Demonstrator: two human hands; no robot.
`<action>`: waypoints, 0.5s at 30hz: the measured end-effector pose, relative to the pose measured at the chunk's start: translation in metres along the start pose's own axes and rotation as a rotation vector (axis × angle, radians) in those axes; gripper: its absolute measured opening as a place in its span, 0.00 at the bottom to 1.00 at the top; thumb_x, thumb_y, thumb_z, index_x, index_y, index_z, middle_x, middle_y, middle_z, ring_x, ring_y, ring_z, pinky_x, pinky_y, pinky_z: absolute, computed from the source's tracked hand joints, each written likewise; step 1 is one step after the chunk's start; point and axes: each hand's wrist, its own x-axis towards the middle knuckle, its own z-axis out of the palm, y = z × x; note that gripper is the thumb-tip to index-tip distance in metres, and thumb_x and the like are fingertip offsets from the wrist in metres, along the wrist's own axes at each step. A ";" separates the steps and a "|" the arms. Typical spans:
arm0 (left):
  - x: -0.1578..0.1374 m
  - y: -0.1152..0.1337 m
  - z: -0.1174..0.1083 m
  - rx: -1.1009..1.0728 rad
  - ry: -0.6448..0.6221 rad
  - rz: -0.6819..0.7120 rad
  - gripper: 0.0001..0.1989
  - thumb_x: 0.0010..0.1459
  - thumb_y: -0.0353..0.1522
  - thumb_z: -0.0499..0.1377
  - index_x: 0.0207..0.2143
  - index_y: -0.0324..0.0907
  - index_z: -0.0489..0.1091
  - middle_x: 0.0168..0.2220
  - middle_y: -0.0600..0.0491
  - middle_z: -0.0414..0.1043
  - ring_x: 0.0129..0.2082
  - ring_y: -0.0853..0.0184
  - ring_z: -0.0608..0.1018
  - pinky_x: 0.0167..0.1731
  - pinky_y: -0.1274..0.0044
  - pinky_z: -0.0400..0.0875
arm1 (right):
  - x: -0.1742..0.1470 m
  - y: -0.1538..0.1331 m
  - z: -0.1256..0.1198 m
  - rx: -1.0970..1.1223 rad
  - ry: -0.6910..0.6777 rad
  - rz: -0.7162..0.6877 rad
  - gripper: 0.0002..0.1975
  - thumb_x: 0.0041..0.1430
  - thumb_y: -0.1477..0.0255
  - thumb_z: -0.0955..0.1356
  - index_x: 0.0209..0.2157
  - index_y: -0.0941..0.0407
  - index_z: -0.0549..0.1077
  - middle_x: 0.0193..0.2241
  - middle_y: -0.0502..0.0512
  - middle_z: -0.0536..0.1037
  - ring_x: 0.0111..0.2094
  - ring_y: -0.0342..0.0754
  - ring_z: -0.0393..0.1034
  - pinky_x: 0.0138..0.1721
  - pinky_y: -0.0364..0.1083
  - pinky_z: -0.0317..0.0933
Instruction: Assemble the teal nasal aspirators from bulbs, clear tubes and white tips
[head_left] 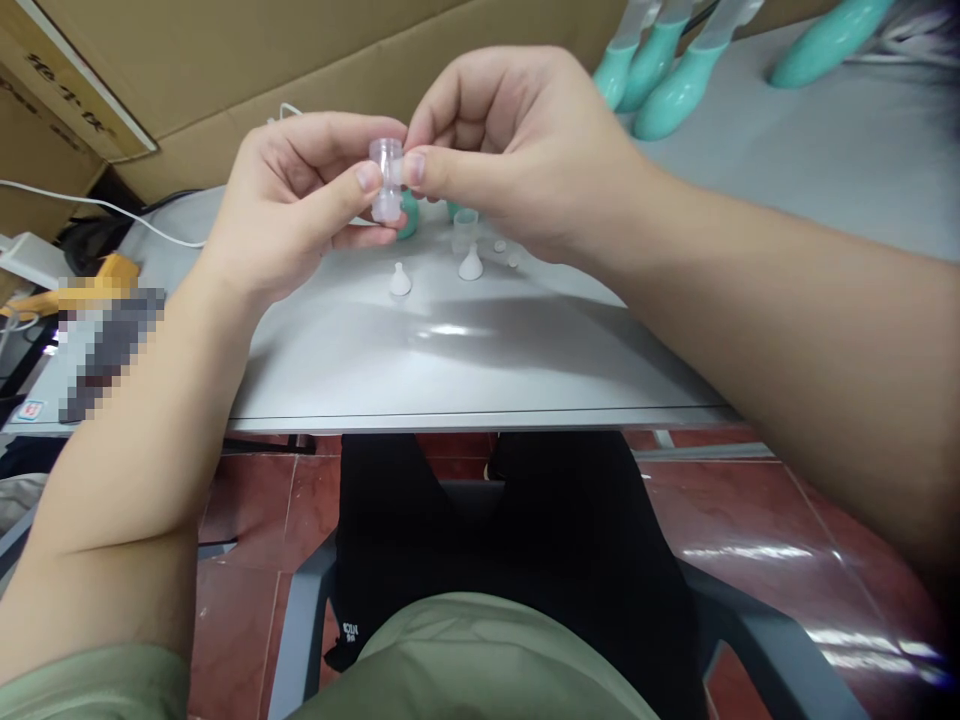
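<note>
Between the thumb and fingers of my left hand (289, 195) is a small clear plastic tube-shaped piece (386, 185), held upright above the table. My right hand (510, 140) pinches at its right side, thumb and forefinger closed on a small translucent part that is mostly hidden. Below the hands stand two white funnel-shaped pieces (471, 264), one further left (400, 280). Behind the right one is a clear cup-like piece (465, 228). Two tiny white round pieces (500, 246) lie to its right. A green bulb (408, 215) shows partly behind my left fingers.
Several glossy green bulbs with clear tops (679, 90) lie at the back right of the grey table (360, 370). Cardboard (247, 60) stands along the back. A white cable (112, 205) and a yellow tool-like object (112, 275) are at the left.
</note>
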 end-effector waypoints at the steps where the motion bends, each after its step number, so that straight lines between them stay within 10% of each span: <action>1: 0.001 -0.003 0.000 -0.007 0.004 0.001 0.23 0.61 0.52 0.90 0.53 0.59 0.94 0.52 0.51 0.96 0.52 0.45 0.96 0.54 0.48 0.99 | 0.000 0.000 0.001 -0.011 0.023 0.000 0.31 0.54 0.60 1.00 0.34 0.59 0.85 0.30 0.49 0.87 0.31 0.40 0.79 0.34 0.39 0.67; 6: 0.012 -0.035 -0.012 -0.049 0.006 0.090 0.30 0.64 0.60 0.86 0.61 0.61 0.89 0.60 0.50 0.94 0.64 0.36 0.93 0.57 0.46 0.94 | -0.003 -0.005 0.008 -0.224 0.087 0.057 0.28 0.56 0.89 0.93 0.38 0.56 0.78 0.28 0.43 0.81 0.30 0.39 0.76 0.30 0.41 0.59; 9: 0.020 -0.053 -0.019 -0.039 0.016 0.099 0.39 0.60 0.62 0.87 0.65 0.58 0.86 0.62 0.47 0.93 0.70 0.32 0.90 0.59 0.50 0.92 | -0.009 -0.007 0.012 -0.257 0.105 0.002 0.23 0.64 0.89 0.88 0.40 0.55 0.79 0.33 0.44 0.82 0.35 0.40 0.78 0.34 0.42 0.63; 15: 0.026 -0.049 -0.019 -0.055 -0.040 0.171 0.32 0.58 0.59 0.90 0.56 0.59 0.89 0.52 0.51 0.94 0.49 0.43 0.96 0.45 0.53 0.94 | -0.003 -0.002 0.001 -0.553 0.037 -0.141 0.24 0.58 0.86 0.85 0.40 0.49 0.76 0.35 0.42 0.81 0.36 0.43 0.79 0.36 0.42 0.72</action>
